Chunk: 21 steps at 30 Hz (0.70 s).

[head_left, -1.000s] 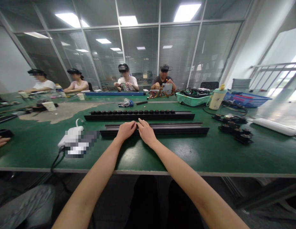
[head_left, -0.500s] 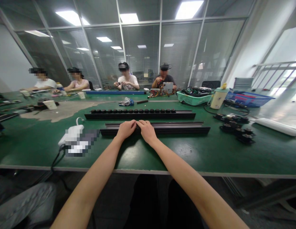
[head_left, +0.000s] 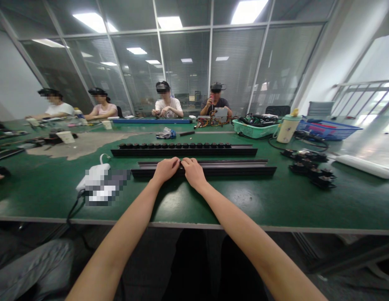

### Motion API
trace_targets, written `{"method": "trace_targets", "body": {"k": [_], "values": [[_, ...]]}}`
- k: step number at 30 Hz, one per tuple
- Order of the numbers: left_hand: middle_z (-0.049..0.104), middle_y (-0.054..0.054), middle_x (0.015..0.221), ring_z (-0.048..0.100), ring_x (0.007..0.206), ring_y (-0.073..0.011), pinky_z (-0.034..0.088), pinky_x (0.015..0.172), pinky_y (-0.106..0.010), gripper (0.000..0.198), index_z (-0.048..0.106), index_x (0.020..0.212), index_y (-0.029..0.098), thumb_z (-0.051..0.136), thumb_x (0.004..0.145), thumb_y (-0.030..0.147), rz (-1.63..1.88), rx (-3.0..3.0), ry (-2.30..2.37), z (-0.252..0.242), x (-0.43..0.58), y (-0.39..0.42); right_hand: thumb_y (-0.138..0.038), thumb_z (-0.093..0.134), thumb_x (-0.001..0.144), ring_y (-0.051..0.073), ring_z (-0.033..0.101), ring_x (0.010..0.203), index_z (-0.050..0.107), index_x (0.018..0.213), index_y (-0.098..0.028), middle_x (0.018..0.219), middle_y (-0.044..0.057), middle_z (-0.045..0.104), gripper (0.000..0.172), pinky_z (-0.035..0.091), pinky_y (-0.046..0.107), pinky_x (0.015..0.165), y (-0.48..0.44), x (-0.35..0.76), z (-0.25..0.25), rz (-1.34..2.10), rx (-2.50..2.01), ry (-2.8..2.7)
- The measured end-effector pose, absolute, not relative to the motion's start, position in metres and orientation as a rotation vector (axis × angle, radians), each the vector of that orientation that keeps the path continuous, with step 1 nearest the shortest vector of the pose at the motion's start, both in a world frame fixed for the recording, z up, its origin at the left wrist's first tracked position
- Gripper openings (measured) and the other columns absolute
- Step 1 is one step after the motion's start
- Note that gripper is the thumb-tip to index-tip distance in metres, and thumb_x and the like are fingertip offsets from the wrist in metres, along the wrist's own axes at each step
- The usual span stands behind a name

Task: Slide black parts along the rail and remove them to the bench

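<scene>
Side by side over the nearer black rail (head_left: 238, 171) are my left hand (head_left: 167, 169) and my right hand (head_left: 193, 172). Both have bent, closed fingers whose tips almost meet at the rail's inner channel. Between the fingertips a small dark spot shows; what they grip there, if anything, is too hidden to name. Behind lies a second black rail (head_left: 182, 153), parallel to the first, with a row of several round black pieces (head_left: 177, 146) along its top. Similar-looking loose black parts (head_left: 310, 167) lie in a cluster to the right.
A pixelated white object and flat item (head_left: 102, 184) lie left, with a black cable. Farther back are a green basket (head_left: 255, 129) of cables, a cream tumbler (head_left: 287, 129), a blue basket (head_left: 329, 128) and a crumpled cloth (head_left: 166, 133). Several people sit across the green table (head_left: 194, 209).
My hands stay almost in place at the rail. Across the table, a person raises a red object higher. A bit of another person's hand has come in at the left edge.
</scene>
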<state>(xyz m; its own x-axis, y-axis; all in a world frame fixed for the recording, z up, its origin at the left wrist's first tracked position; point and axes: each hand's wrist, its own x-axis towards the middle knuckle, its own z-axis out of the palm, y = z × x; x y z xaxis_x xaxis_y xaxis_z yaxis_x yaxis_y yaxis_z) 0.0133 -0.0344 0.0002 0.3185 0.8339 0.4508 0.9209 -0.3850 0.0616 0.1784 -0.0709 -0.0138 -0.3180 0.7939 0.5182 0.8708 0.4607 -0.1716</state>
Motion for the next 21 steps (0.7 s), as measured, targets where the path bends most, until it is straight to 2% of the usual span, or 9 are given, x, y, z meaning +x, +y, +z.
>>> {"method": "trace_targets", "body": {"k": [21], "values": [[0.077,-0.009,0.092,0.072,0.087,-0.0261,0.043,0.068,-0.03,0.04,0.072,0.106,0.024,0.036,0.105,0.042,-0.627,-2.377,-1.577,-0.0004,0.0129,-0.0343,-0.003,0.041,0.095,0.027,0.051,0.119,0.068,0.122,-0.021,0.136,0.008,0.064,0.042,0.053,0.038,0.097,-0.0726,0.1823,-0.0121,-0.217,-1.397,-2.151]]}}
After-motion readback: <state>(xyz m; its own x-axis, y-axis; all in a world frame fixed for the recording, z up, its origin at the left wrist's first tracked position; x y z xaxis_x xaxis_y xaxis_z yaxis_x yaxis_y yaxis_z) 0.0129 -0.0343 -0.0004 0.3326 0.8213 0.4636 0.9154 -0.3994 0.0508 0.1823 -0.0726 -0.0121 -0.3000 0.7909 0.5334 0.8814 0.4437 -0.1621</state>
